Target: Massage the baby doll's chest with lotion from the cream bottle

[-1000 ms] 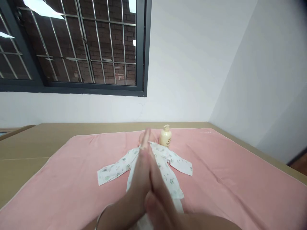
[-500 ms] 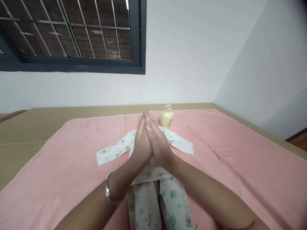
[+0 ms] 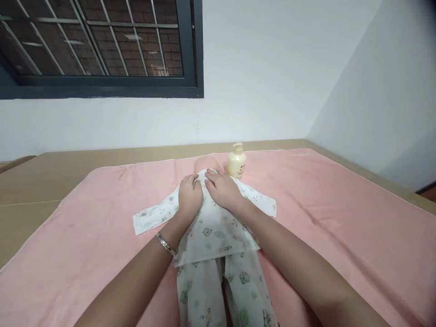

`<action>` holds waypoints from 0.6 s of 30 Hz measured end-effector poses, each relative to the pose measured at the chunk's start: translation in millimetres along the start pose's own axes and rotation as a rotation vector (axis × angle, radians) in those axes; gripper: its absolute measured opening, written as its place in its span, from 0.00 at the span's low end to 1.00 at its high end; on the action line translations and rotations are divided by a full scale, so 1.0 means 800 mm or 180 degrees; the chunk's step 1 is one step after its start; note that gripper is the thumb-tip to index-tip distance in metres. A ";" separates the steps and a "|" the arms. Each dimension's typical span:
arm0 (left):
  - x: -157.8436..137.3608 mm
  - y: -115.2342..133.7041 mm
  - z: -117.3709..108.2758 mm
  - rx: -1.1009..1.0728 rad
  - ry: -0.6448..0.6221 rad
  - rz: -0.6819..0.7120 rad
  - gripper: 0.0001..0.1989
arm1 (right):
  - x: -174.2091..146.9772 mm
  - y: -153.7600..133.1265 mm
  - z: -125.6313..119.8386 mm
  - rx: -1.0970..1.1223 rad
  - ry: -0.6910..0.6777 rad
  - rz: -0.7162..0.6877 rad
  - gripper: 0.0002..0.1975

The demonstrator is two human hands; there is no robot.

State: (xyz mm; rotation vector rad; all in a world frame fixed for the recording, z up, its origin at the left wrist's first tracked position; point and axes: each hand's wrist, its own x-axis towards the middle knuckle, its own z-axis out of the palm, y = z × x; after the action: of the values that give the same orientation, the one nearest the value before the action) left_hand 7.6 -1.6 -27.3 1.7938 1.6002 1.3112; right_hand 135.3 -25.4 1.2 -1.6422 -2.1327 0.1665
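Note:
A baby doll lies stretched out in front of me, its bald head (image 3: 206, 163) at the far end. It wears a white printed top (image 3: 218, 231) with the sleeves spread sideways, and matching trousers (image 3: 243, 284). My left hand (image 3: 190, 195) rests on the upper left of the top, palm down. On the upper right lies my right hand (image 3: 223, 188), also flat with its fingers pointing away from me. Both hands are open and touch the cloth without gripping it. A silver bracelet (image 3: 165, 244) circles my left wrist.
A cream pump bottle (image 3: 236, 161) stands just right of the doll's head. Beneath everything is a pink blanket (image 3: 102, 245) over a tan surface (image 3: 30, 181). White walls rise behind and to the right, with a barred window (image 3: 136, 45) at upper left.
My hands were pressed together, palm to palm, above the doll. They have come apart and lowered onto the top of its clothing, uncovering the doll's head and torso.

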 end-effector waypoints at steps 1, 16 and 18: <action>0.000 -0.001 0.001 0.0072 0.0024 -0.0046 0.19 | -0.004 -0.005 0.001 -0.0205 0.0023 0.0113 0.24; -0.007 0.002 -0.009 0.0540 -0.0307 0.0037 0.22 | -0.029 -0.021 -0.008 -0.0553 -0.0207 0.0619 0.34; -0.006 0.002 -0.010 0.0577 -0.0325 0.0021 0.22 | -0.037 -0.032 -0.004 -0.0780 -0.0216 0.0244 0.31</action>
State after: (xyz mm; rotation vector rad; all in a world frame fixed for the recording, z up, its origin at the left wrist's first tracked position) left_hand 2.4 -9.1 -24.1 1.9397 1.7048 1.0882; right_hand 119.7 -61.2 5.0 -1.8816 -2.2141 -0.0176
